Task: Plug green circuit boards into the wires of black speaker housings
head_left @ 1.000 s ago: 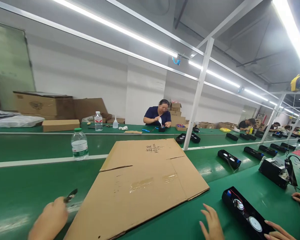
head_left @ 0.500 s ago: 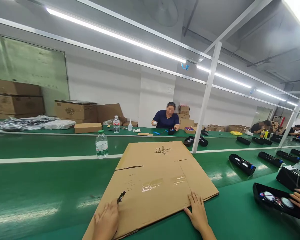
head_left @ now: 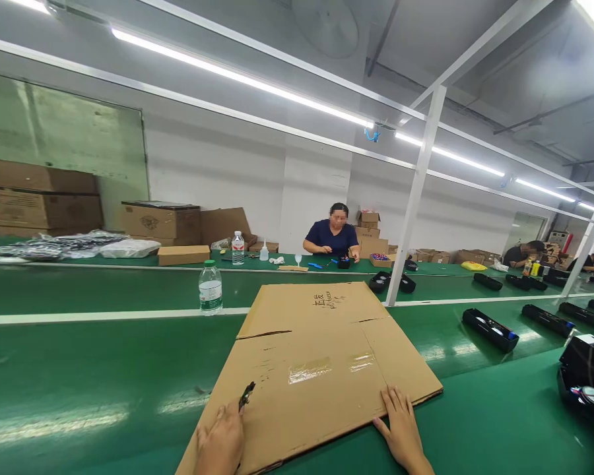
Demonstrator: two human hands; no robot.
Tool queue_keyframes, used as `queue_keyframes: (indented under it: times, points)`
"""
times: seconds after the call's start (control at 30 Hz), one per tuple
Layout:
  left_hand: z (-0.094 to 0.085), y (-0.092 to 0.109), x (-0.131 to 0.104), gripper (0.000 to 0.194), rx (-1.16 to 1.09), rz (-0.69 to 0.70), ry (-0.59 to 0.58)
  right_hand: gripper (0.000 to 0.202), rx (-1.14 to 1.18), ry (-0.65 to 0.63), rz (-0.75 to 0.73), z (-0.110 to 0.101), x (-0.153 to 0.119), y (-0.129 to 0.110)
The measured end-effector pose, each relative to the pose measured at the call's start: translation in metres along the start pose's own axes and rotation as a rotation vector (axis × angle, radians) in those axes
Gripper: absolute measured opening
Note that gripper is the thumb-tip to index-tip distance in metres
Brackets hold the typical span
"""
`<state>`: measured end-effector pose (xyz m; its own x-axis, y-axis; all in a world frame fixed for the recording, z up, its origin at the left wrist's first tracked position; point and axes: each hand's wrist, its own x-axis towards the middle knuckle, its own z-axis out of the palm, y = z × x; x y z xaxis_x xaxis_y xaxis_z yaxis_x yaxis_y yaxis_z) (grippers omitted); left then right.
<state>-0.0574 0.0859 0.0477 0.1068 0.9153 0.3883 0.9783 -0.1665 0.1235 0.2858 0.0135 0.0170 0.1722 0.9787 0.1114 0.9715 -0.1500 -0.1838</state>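
Note:
A large flat cardboard sheet [head_left: 327, 402], with handwriting near its far end and strips of clear tape across the middle, lies in front of me on the green bench. My left hand [head_left: 222, 441] rests on its near left part, closed around a small dark metal tool [head_left: 246, 396] whose tip points away from me; its kind is not clear. Spread flat, my right hand [head_left: 400, 422] lies over the near right edge with nothing in it.
A water bottle [head_left: 210, 287] stands left of the cardboard. Several black cases [head_left: 490, 328] sit on the line at right, one [head_left: 587, 376] close by. A white post [head_left: 416, 198] rises beyond the sheet. Across, a person [head_left: 331, 234] works at the far bench [head_left: 188, 267].
The view has shifted slightly, while both my hands keep their places on the cardboard. At right, the open black case has moved and a neighbour's hand has left view. The person opposite has lowered a hand.

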Motion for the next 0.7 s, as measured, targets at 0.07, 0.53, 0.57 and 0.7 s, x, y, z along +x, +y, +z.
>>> queue_keyframes:
  times: [0.07,0.53,0.57,0.7]
  points:
    - [0.0027,0.0001,0.0001,0.049,-0.002,-0.009,0.002,0.067,-0.007,0.017,-0.006,0.0024,0.0004,0.0018]
    - [0.0087,0.0013,0.0023,0.044,-0.003,-0.051,0.011,0.064,-0.027,0.007,0.0,0.0007,0.0012,0.0032]
    - [0.0085,0.0013,0.0026,0.044,0.002,-0.052,0.011,0.064,-0.035,0.005,-0.002,0.0002,0.0012,0.0034]
    - [0.0069,0.0009,0.0029,0.046,0.013,-0.031,-0.018,0.065,-0.066,0.008,-0.028,-0.0023,0.0007,0.0046]
